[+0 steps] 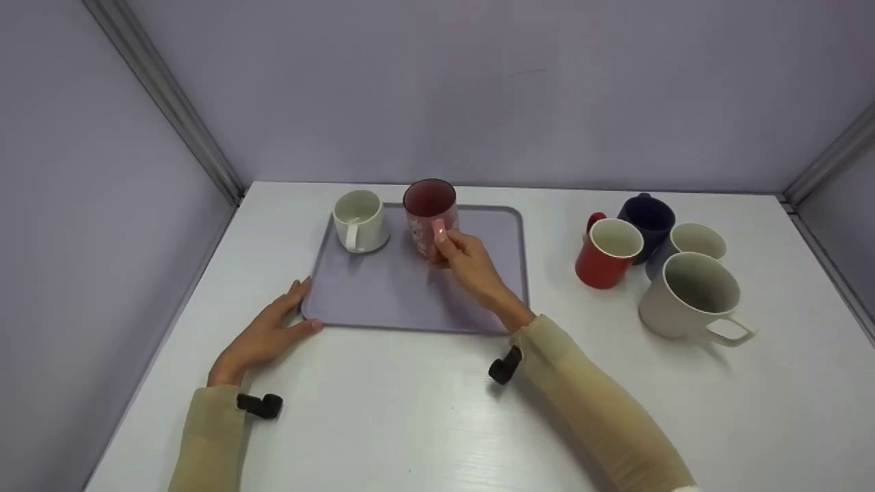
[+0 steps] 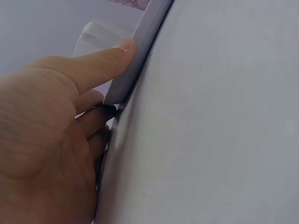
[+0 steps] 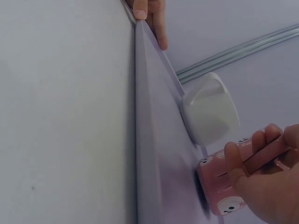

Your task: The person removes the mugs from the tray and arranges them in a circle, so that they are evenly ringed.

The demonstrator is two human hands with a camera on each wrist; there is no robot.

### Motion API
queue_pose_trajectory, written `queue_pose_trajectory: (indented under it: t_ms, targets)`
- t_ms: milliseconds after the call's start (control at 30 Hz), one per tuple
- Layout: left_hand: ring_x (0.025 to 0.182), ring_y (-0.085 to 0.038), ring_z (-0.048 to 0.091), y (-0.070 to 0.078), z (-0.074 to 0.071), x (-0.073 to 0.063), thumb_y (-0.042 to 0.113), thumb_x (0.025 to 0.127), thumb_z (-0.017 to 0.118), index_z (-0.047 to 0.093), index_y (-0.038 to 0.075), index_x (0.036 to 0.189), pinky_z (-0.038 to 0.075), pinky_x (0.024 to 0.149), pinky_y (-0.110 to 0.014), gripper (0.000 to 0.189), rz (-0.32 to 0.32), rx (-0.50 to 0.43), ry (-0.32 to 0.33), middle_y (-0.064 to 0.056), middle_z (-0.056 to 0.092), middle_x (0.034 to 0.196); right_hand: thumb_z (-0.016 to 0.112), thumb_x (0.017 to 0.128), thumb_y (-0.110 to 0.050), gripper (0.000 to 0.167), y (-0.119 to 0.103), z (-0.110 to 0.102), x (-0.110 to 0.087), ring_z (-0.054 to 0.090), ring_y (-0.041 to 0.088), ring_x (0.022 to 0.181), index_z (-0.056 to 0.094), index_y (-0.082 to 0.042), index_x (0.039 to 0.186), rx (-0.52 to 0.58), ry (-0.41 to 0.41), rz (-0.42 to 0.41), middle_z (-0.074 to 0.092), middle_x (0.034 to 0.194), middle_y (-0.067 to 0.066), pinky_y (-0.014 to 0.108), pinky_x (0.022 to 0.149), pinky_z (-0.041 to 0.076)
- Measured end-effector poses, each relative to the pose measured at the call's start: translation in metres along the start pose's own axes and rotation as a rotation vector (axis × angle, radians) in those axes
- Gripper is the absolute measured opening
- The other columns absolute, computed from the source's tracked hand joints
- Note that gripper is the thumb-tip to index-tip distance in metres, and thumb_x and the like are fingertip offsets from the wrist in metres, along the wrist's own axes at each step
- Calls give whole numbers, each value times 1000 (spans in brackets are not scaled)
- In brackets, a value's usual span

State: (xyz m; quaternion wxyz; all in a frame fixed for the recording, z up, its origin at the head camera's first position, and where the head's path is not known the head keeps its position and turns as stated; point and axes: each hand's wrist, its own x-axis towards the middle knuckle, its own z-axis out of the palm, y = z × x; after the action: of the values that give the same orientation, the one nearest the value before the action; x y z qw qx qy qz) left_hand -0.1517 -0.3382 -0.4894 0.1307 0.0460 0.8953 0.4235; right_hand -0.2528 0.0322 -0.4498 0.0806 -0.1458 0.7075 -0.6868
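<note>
My right hand (image 1: 472, 266) holds a pink mug (image 3: 219, 182) with a printed pattern by its handle, thumb and fingers round it. The mug is upright over the back middle of the lilac tray (image 1: 383, 301), its base close to the surface. To its left on the tray stands a white mug (image 1: 362, 229), handle facing the front. My left hand (image 1: 266, 335) rests at the tray's front left corner. Its thumb (image 2: 112, 60) touches the rim on the front side, while the other fingers lie extended along the left side, partly hidden in the left wrist view.
On the right of the white table (image 1: 383, 410) several mugs stand close together: a red mug (image 1: 601, 263), a dark blue mug (image 1: 646, 219), a large white mug (image 1: 683, 307) and another light-rimmed mug (image 1: 697, 240). Pale walls (image 1: 478, 102) enclose the back and sides.
</note>
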Motion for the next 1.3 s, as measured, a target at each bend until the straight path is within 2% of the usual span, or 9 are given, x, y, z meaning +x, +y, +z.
queue_pose_trajectory:
  t_ms: [67, 167, 267, 367, 633, 800, 967, 1167, 1300]
  targets:
    - [166, -44, -3, 0, -1, 0, 47, 104, 69, 20, 18, 172, -1, 131, -68, 88, 3, 1, 4, -17, 5, 180, 49, 116, -21, 36, -5, -6, -5, 66, 22, 94, 65, 8, 101, 4, -19, -10, 65, 98, 9, 53, 102, 60]
    - [166, -44, -3, -1, -2, -1, 47, 104, 69, 20, 19, 172, -2, 131, -68, 88, 4, -3, 7, -17, 5, 180, 50, 115, -22, 35, -13, -17, -16, 68, 22, 94, 67, 5, 100, -6, -47, -33, 67, 97, 8, 43, 98, 63]
    - [166, -44, -3, -1, -2, -2, 48, 104, 68, 20, 20, 173, -2, 131, -68, 89, -1, -6, 3, -16, 4, 180, 51, 115, -21, 34, -21, -30, -32, 69, 22, 93, 68, 5, 101, -24, -75, -62, 68, 97, 8, 34, 93, 63]
    - [166, -43, -3, -1, -3, -2, 48, 104, 68, 19, 20, 173, -2, 131, -68, 89, -7, -8, 3, -15, 4, 180, 51, 115, -19, 33, -30, -44, -51, 70, 22, 94, 68, 7, 103, -42, -105, -94, 69, 98, 10, 30, 93, 63]
    - [166, -43, -3, 2, -2, -1, 45, 105, 68, 18, 17, 172, 0, 132, -67, 89, 11, -17, 7, -17, 4, 180, 51, 113, -11, 32, -48, -87, -101, 74, 21, 96, 69, 14, 107, -20, -138, -125, 72, 99, 11, 32, 96, 63]
    - [166, -43, -3, 3, -1, 0, 45, 104, 69, 19, 18, 173, -1, 132, -68, 89, 4, -24, 5, -17, 4, 180, 49, 113, -6, 31, -47, -113, -127, 75, 21, 94, 69, 16, 105, -14, -136, -154, 74, 96, 10, 32, 95, 64]
    - [166, -44, -3, 1, 1, -1, 44, 104, 70, 19, 18, 172, -1, 132, -68, 89, 8, -30, 6, -17, 4, 180, 44, 114, -4, 32, -46, -135, -149, 77, 23, 100, 69, 16, 109, -32, -167, -168, 75, 100, 10, 30, 98, 62]
    - [166, -43, -2, -1, 1, -1, 45, 104, 71, 20, 18, 172, -1, 132, -67, 90, 10, -38, 11, -17, 5, 180, 40, 113, 4, 32, -40, -155, -168, 78, 25, 103, 66, 22, 113, 75, -200, -202, 78, 103, 15, 33, 99, 62]
    - [166, -42, -2, 0, 0, -1, 46, 104, 70, 19, 18, 172, -1, 132, -66, 90, 3, -29, 10, -17, 4, 180, 37, 112, 8, 35, -32, -163, -178, 79, 24, 104, 70, 16, 118, 139, -210, -204, 79, 106, 15, 33, 100, 62]
